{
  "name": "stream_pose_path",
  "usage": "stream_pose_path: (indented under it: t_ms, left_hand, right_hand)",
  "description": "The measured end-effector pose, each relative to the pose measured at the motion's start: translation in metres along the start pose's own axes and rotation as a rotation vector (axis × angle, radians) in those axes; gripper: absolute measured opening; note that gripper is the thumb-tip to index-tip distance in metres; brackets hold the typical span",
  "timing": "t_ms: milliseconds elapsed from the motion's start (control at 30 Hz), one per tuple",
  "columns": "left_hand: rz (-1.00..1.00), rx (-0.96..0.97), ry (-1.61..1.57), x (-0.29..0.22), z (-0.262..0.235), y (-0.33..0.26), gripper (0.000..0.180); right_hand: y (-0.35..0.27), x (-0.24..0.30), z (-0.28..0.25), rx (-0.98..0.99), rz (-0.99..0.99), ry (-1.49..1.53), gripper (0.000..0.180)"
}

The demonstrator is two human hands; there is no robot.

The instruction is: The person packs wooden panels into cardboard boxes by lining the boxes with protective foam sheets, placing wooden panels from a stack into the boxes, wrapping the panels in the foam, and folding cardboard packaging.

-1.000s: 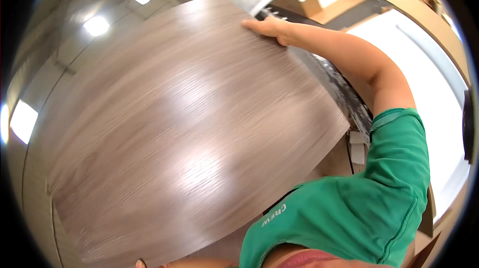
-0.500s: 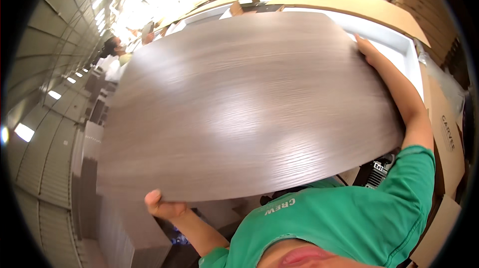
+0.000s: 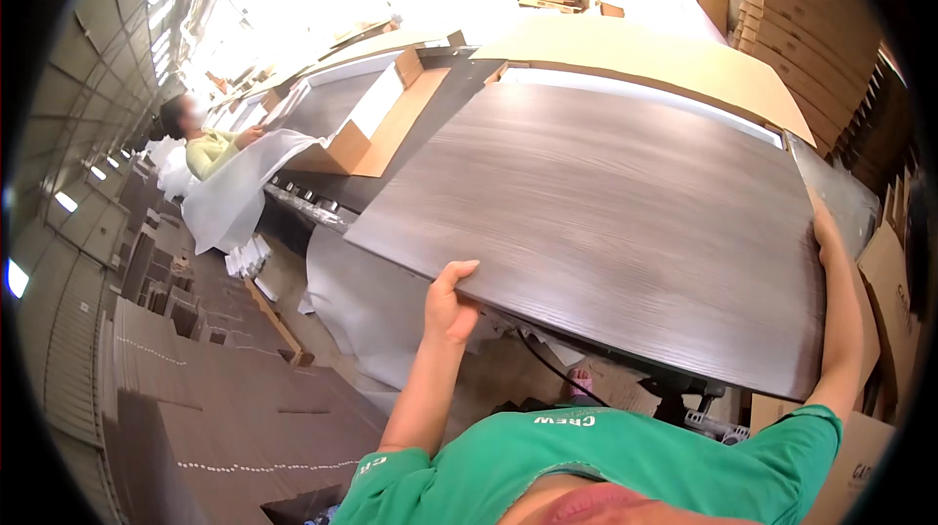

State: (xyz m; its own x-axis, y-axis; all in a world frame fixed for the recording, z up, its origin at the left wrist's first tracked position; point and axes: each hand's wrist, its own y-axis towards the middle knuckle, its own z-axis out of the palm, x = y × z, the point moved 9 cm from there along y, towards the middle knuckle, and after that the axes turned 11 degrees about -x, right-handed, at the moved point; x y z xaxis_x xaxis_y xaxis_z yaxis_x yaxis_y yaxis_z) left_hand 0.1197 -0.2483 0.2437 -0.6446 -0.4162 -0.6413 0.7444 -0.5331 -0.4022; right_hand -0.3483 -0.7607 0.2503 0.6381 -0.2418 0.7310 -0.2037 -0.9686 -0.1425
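A large brown wood-grain panel [image 3: 606, 232] spans the space in front of me, with its left corner reaching past the box. My left hand [image 3: 452, 302] grips its near edge left of the middle, thumb on top and fingers underneath. At the right edge, my right hand [image 3: 824, 224] holds the panel; its lower fingers are hidden. Beneath the panel lies an open cardboard box, whose far flap [image 3: 645, 51] and white inner lining [image 3: 635, 90] show beyond the panel's far edge.
A black conveyor [image 3: 430, 125] runs away to the left, carrying another open box [image 3: 366, 125]. Beside it a co-worker [image 3: 210, 146] handles white foam sheet [image 3: 239, 183]. Stacked brown panels [image 3: 215, 408] stand at my left; flat cartons [image 3: 884, 281] lean at the right.
The panel has moved right and away from me and come down over the box. Both hands have gone with it, still holding its edges. My view has shifted, showing more of the conveyor.
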Motion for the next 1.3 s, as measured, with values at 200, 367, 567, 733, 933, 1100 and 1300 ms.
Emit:
stream_pose_path:
  t_ms: [200,367,567,733,933,1100,1300]
  left_hand:
    - [-0.085,-0.195,-0.023,0.056,0.019,0.074,0.018]
    - [-0.161,-0.188,-0.094,0.069,0.031,0.111,0.030]
    - [-0.313,-0.132,-0.075,0.097,0.029,0.131,0.045]
    - [-0.082,-0.280,0.446,0.074,0.016,0.117,0.060]
    - [0.722,0.186,1.234,0.064,0.073,0.061,0.024]
    - [1.246,0.379,1.217,0.065,0.094,-0.017,0.017]
    - [1.102,-0.047,1.223,0.028,-0.016,-0.039,0.013]
  right_hand:
    - [0.061,-0.008,0.025,-0.006,-0.017,0.109,0.060]
    - [0.118,-0.007,0.071,-0.007,-0.047,0.159,0.062]
    - [0.245,-0.080,0.094,-0.124,-0.086,0.179,0.063]
    - [0.192,-0.045,0.156,0.086,-0.346,-0.445,0.058]
    - [0.085,-0.030,0.201,-0.042,-0.598,-0.987,0.054]
    - [-0.030,-0.028,0.252,-0.118,-0.929,-0.939,0.055]
    - [-0.044,-0.021,0.281,-0.143,-1.040,-0.807,0.056]
